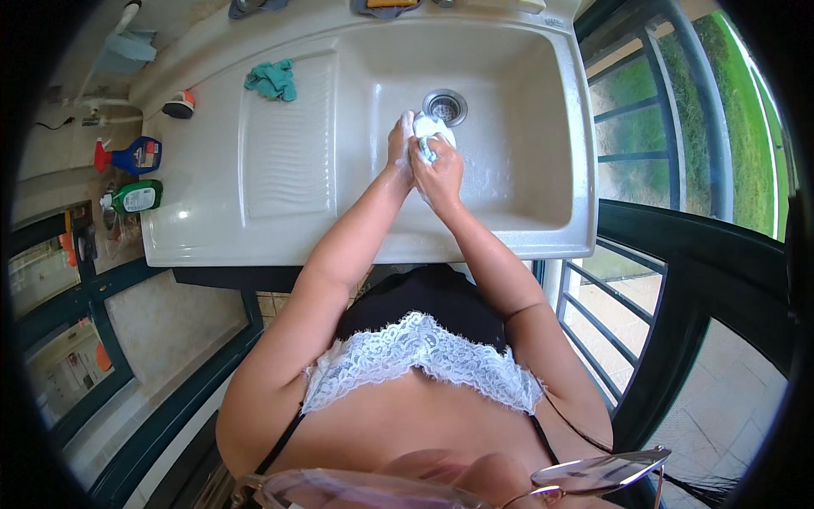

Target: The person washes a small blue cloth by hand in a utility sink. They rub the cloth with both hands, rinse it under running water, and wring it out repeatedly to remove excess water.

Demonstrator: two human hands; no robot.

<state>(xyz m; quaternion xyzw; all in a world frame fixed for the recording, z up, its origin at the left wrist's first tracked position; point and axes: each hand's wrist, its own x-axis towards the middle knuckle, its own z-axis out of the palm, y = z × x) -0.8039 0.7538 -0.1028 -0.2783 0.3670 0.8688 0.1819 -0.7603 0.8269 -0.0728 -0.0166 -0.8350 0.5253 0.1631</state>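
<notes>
Both my hands are together over the basin of a white sink (515,146), just below and left of the metal drain strainer (445,107). My right hand (443,172) is closed around a soapy white-and-blue item (435,130), which looks like a wet cloth; its exact kind is unclear. My left hand (402,146) is upright against its left side, with suds on the thumb and wrist. Whether the left fingers grip the item is hidden. A crumpled teal cloth (273,80) lies on the ribbed drainboard (289,146), left of the basin.
Along the sink's left edge stand a scrub brush (179,104), a blue spray bottle with a red trigger (137,156) and a green dish soap bottle (137,197). A sponge on a grey holder (386,6) sits at the back rim. A barred window (661,121) is at the right.
</notes>
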